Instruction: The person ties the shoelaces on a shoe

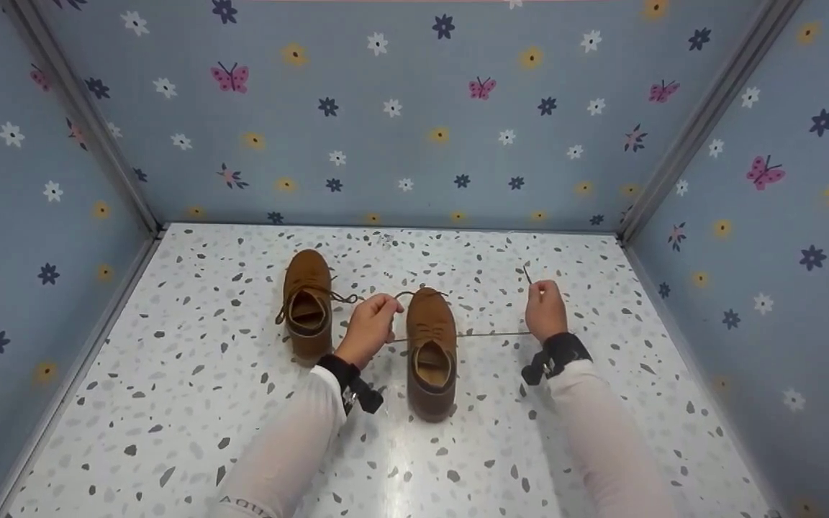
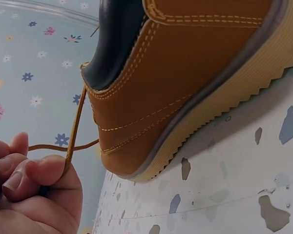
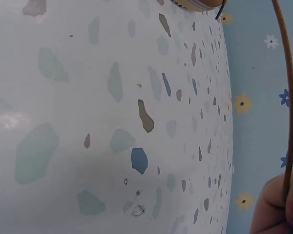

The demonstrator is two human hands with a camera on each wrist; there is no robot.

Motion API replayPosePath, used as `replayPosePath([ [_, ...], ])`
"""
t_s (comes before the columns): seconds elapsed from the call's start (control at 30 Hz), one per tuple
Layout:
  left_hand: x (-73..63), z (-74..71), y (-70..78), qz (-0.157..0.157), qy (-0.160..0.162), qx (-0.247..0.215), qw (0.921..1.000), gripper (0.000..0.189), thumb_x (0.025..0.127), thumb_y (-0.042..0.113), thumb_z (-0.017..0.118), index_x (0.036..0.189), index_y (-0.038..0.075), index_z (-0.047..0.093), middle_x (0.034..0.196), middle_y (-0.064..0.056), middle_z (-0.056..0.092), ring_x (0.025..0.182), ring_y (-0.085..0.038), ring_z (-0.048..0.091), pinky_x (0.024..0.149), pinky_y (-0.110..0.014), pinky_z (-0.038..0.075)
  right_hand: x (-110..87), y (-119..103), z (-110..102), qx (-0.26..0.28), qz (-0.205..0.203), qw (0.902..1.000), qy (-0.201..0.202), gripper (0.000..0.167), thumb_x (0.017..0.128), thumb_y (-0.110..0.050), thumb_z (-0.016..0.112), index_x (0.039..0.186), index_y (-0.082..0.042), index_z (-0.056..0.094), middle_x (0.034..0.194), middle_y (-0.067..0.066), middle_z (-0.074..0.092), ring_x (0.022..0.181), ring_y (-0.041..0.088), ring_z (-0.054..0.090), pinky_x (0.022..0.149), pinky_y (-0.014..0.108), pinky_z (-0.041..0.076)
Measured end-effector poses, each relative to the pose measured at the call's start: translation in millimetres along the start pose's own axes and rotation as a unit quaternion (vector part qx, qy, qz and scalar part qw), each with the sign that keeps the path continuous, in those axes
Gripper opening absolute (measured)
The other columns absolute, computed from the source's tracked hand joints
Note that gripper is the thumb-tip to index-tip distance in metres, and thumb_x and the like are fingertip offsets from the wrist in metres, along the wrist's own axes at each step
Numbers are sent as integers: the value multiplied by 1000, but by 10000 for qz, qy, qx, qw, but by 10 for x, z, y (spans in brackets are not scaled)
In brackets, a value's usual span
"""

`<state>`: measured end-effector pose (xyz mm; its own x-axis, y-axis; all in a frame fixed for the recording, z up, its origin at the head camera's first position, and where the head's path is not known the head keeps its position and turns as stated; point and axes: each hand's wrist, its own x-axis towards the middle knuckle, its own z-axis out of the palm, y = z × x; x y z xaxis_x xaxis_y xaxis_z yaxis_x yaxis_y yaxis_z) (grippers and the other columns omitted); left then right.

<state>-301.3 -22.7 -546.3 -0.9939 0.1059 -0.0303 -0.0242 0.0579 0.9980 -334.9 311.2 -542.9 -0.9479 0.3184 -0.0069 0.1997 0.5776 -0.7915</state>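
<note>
A brown ankle shoe (image 1: 431,316) stands between my two hands, its toe pointing away from me. With curled fingers my left hand (image 1: 370,327) grips one end of its lace, just left of the shoe; the brown shoelace (image 2: 76,122) runs taut from the shoe's opening to these fingers in the left wrist view. Out to the right, my right hand (image 1: 547,311) pinches the other lace end, and the lace (image 3: 289,92) stretches from it toward the shoe. A short tip pokes up above the right fingers.
A second brown shoe (image 1: 306,302) stands at the left, with its lace tied in a bow. The speckled white tabletop (image 1: 191,403) is bounded by blue flowered panels (image 1: 414,108) at the back and both sides.
</note>
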Motion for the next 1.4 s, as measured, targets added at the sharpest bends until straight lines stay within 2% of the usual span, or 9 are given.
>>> replayPosePath([
  [0.2, -12, 6, 13, -60, -77, -257, 9996, 30, 110, 19, 48, 109, -6, 65, 64, 5, 41, 52, -12, 46, 55, -25, 43, 12, 38, 8, -120, -294, 9994, 97, 37, 113, -25, 33, 131, 3, 50, 108, 18, 57, 94, 29, 56, 89, 44, 46],
  [0.53, -6, -3, 2, -497, -59, -1179, 9918, 24, 110, 14, 45, 101, -1, 61, 61, 4, 38, 54, -13, 41, 57, -26, 45, 26, 127, 56, 136, 206, 9996, -152, 43, 113, -26, 33, 138, 5, 48, 125, 26, 57, 114, 35, 57, 106, 50, 46],
  [0.63, 1, -1, 3, -610, 40, -1375, 9886, 22, 110, 15, 45, 100, 2, 60, 64, 3, 42, 57, -12, 43, 60, -27, 50, 20, 117, 87, 130, 359, 9987, -341, 44, 113, -27, 34, 141, 4, 47, 123, 22, 59, 105, 29, 61, 95, 44, 52],
  [0.8, 5, 7, 32, -694, 113, -1546, 9855, 22, 111, 16, 44, 101, 3, 60, 72, 0, 49, 61, -13, 52, 64, -29, 57, 9, 28, 105, 481, 560, 9931, -909, 44, 113, -30, 35, 144, 0, 43, 93, 7, 60, 68, 14, 59, 65, 29, 54],
  [0.9, 7, 12, 53, -718, 66, -1592, 9846, 23, 111, 16, 44, 102, 2, 60, 76, -3, 53, 64, -15, 59, 66, -30, 60, -6, -27, 89, 660, 628, 9885, -1205, 41, 113, -27, 36, 145, -1, 41, 92, 7, 63, 71, 14, 66, 69, 28, 59],
  [1.07, 21, 13, 63, -701, 74, -1661, 9836, 22, 111, 15, 44, 103, 2, 60, 81, -4, 59, 70, -17, 64, 69, -32, 61, -38, -78, 52, -359, 196, 9893, -1397, 41, 112, -26, 41, 146, -3, 41, 127, 20, 67, 110, 28, 71, 95, 40, 57],
  [1.13, 23, 11, 59, -676, 106, -1669, 9836, 22, 111, 15, 45, 103, 0, 59, 81, -4, 60, 71, -17, 64, 68, -32, 61, -55, -92, 45, -947, -99, 9863, -1350, 38, 111, -27, 45, 141, -4, 46, 129, 21, 66, 113, 31, 68, 96, 43, 54],
  [1.27, 33, 10, 33, -601, 147, -1541, 9861, 22, 110, 14, 47, 105, -4, 60, 81, -3, 62, 72, -16, 64, 68, -31, 61, -91, -115, 74, -1572, -410, 9784, -1276, 25, 108, -30, 54, 112, -6, 60, 99, 11, 65, 89, 25, 62, 78, 38, 49],
  [1.4, 40, 13, 7, -499, 194, -1160, 9918, 27, 109, 17, 48, 109, -7, 61, 81, -3, 62, 72, -15, 65, 70, -30, 62, -147, -119, 151, -1996, -277, 9651, -1674, 33, 106, -37, 56, 91, -9, 65, 78, 1, 60, 71, 17, 56, 65, 30, 43],
])
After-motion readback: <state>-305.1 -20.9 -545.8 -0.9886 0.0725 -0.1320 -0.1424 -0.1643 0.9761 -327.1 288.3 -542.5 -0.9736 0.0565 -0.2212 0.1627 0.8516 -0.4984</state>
